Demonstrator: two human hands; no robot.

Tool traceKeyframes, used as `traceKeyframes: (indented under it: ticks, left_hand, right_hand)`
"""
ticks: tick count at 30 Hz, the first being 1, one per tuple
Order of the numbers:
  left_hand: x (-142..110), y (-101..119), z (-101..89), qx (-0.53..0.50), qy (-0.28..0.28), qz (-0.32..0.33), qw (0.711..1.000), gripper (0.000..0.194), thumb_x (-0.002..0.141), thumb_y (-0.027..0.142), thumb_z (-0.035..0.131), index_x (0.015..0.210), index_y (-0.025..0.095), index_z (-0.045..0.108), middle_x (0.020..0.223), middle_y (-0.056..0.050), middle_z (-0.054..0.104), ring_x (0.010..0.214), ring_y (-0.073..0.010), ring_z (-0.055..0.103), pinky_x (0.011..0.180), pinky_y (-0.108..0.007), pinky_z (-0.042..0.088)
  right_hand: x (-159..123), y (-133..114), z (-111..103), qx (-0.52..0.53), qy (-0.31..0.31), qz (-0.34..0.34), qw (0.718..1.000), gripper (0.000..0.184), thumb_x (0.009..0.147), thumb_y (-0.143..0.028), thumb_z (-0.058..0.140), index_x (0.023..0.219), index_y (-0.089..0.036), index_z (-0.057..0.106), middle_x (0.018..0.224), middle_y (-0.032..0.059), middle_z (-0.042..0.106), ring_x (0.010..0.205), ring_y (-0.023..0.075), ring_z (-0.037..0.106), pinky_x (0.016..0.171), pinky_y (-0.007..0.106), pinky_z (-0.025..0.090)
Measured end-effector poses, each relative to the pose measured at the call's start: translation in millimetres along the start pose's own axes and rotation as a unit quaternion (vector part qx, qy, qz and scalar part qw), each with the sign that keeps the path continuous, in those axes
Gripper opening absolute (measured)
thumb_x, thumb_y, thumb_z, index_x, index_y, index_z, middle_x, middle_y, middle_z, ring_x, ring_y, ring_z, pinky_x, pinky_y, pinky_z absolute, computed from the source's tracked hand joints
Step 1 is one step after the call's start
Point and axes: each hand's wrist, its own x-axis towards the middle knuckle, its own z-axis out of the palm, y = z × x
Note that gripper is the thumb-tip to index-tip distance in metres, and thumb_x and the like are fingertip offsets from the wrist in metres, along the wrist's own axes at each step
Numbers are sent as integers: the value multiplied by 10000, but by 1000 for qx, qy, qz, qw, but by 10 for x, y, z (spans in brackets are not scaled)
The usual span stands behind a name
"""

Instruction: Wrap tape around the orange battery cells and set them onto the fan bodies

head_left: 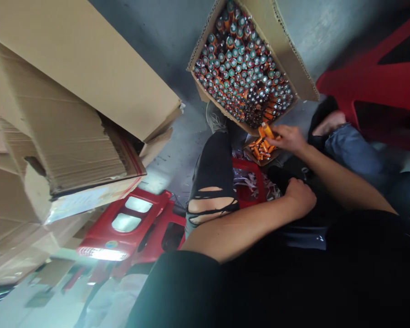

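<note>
My right hand (289,138) is closed round an orange cylindrical piece (267,130), held just over a small tray of loose orange pieces (261,149). Behind it stands an open cardboard box (302,73) packed with several upright orange tubes with teal caps (242,68). My left hand (299,195) rests in a fist on my lap, near a red basket (246,182); what it holds, if anything, is hidden. My leg in torn black jeans (213,182) stretches towards the box.
Large cardboard boxes (71,105) are stacked at the left. A red plastic stool (126,225) lies below them, another red stool (376,77) is at the right. Another person's leg in blue jeans (355,150) sits at the right on the grey concrete floor (167,32).
</note>
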Motion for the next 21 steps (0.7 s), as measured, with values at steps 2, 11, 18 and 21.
traceKeyframes:
  ticks: [2,11,18,21]
  left_hand:
    - [2,0,11,6,9,-3,1000,500,1138,156,367,1444,154,763,1538,-168,716,1385,-322,652,1088,-420,487]
    - [24,-2,27,2,11,4,1000,483,1133,162,386,1421,140,774,1509,-193,725,1358,-321,661,1068,-428,497]
    - [32,4,51,1,7,-2,1000,480,1136,162,386,1408,161,782,1486,-169,742,1339,-303,666,1047,-402,489]
    - [47,12,40,-10,8,-1,1000,450,1128,169,433,1399,161,792,1479,-171,750,1345,-312,674,1057,-406,500]
  right_hand:
    - [-224,-74,159,0,-44,-28,999,558,1103,-582,445,1387,-224,766,1265,193,826,1134,364,775,929,476,615]
    - [-287,-102,680,-54,-195,-115,973,326,1019,-429,669,1178,-202,840,1241,200,836,1231,376,712,1002,483,527]
    - [358,96,53,-68,44,19,997,562,1131,-449,403,1552,-183,663,1659,218,591,1524,402,472,1235,575,385]
    - [592,160,-115,-76,135,139,978,735,1104,-563,447,1656,-82,517,1720,295,477,1543,454,434,1243,622,380]
